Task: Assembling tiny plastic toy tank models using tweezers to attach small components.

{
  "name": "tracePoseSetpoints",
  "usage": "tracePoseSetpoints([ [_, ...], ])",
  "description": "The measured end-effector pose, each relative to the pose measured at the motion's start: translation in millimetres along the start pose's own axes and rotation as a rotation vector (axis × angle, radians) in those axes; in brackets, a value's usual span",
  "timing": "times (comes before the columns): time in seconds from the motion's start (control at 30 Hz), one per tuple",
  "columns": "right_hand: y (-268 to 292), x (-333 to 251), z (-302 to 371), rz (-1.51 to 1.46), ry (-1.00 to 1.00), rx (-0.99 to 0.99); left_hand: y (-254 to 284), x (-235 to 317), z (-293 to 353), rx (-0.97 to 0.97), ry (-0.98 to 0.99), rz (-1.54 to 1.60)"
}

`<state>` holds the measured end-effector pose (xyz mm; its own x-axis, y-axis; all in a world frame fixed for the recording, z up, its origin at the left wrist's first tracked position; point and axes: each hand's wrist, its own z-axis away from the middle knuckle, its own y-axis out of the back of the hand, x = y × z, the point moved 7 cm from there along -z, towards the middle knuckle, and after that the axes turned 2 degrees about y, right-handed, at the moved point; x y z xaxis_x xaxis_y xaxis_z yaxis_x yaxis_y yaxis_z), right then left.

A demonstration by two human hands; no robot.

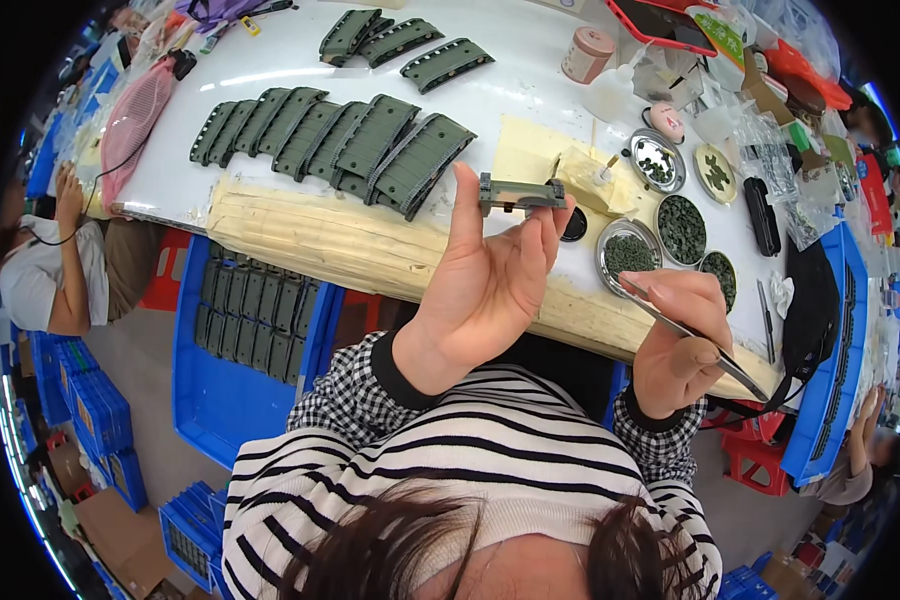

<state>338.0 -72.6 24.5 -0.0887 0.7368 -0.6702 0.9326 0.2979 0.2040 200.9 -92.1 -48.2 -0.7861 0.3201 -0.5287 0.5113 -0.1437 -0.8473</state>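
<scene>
My left hand [490, 285] is raised over the table edge and pinches a small grey-green plastic part [518, 195] between thumb and fingertips. My right hand [682, 340] grips metal tweezers [692, 335], their tips pointing toward a round metal dish of tiny dark green pieces [628, 252]. Two more round dishes of green pieces [682, 228] lie just beyond it. A long row of overlapping grey-green parts [340, 140] rests on the white table [510, 80] to the left of my left hand.
A blue crate [220, 390] holding more grey-green parts stands under the table at left. Another person [60, 260] sits at far left. Bags, a pink cup [587, 52], a red phone [660, 22] and a black strap [762, 215] crowd the right side. Blue crates stack on the floor.
</scene>
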Motion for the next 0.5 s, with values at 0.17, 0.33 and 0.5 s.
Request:
tracePoseSetpoints([
  [0.17, -2.9, -1.9, 0.9, 0.010, 0.048, -0.049, 2.2, 2.4, 1.0, 0.032, -0.030, 0.013],
  [0.33, -5.7, -2.2, 1.5, -0.004, 0.060, -0.057, 0.0, 4.5, 1.2, 0.020, -0.093, -0.083],
  [0.5, -3.3, -1.7, 1.9, -0.027, 0.058, -0.033, 4.5, 6.3, 2.1, 0.018, -0.045, -0.024],
])
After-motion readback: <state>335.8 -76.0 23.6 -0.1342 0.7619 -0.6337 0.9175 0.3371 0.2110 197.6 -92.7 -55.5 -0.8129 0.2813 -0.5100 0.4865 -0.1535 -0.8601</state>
